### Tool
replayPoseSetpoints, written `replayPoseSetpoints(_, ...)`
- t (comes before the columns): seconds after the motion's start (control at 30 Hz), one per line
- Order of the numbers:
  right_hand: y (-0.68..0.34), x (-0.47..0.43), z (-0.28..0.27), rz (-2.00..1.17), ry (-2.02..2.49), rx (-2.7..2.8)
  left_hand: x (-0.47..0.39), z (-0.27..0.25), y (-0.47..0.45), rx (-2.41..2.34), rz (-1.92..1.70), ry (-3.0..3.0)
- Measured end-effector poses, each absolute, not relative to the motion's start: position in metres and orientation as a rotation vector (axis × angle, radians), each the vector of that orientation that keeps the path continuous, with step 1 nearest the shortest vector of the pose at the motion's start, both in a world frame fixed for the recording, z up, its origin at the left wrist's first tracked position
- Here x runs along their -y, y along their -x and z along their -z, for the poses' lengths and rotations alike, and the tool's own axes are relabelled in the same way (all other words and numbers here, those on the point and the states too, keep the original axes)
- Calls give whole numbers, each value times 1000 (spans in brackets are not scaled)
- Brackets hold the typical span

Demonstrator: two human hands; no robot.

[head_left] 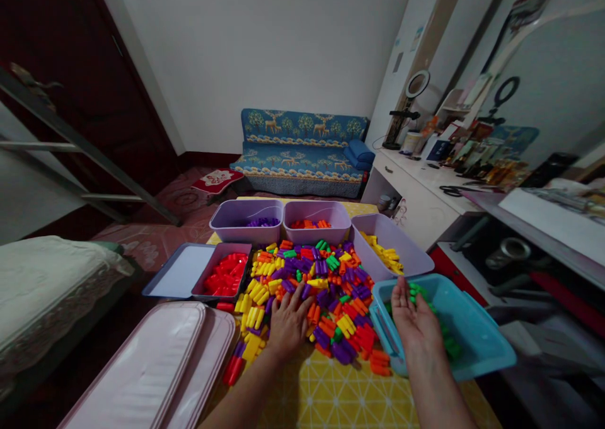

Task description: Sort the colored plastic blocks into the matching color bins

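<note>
My left hand (289, 320) lies palm down on a heap of mixed plastic building blocks (321, 271), its fingers spread among yellow, purple and orange pieces. My right hand (416, 319) is turned palm up over the near left side of a teal bin (477, 328). Its fingers are stretched out and no block shows in the palm. Green blocks (447, 337) lie inside that bin, partly hidden behind my right hand and wrist. A few yellow blocks (255, 317) sit just left of my left hand.
Three lilac bins hold purple blocks (263, 222), orange blocks (309, 224) and yellow blocks (382, 252). Red blocks (228, 274) fill a box with its lid (174, 270) folded out. Pale pink lids (142, 366) lie at left. The tablecloth (340, 391) is yellow.
</note>
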State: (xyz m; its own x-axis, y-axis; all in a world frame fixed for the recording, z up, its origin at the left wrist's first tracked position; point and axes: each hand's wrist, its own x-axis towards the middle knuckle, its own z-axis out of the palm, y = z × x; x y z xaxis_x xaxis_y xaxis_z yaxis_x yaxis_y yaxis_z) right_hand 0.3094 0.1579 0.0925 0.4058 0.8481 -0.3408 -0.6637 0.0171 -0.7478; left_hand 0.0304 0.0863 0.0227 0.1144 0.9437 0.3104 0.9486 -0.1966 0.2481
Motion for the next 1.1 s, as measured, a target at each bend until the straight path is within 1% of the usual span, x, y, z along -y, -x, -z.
replayPoseSetpoints(0.2,-271,-157,-98,-1303,904,409,-87,-20,-30,1993,640,2335)
replayPoseSetpoints(0.3,-234,-158,-90,-1280,1038,653,-87,-18,-31,1999,658,2336)
replayPoseSetpoints(0.37,-211,-159,-77,-1094,1213,1010,-87,-18,-31,1999,664,2343)
replayPoseSetpoints(0.47,-193,-158,-48,-601,1303,1576,-88,-22,-30,1999,639,2358)
replayPoseSetpoints(0.53,-191,-157,-30,-354,1330,1808,-89,-26,-30,2007,605,2367)
replayPoseSetpoints(0.6,-192,-156,-16,-208,1405,1946,-91,-34,-30,2023,562,2381)
replayPoseSetpoints(0.7,-192,-156,-8,-76,1553,2076,-94,-52,-31,2051,469,2444)
replayPoseSetpoints(0.87,-182,-166,-24,54,1755,2230,-111,-90,-33,2128,361,2471)
replayPoseSetpoints(0.97,-180,-174,-34,102,1786,2290,-132,-102,-28,2083,416,2408)
replayPoseSetpoints(1.1,-180,-177,-31,57,1737,2320,-163,-98,-14,1972,552,2290)
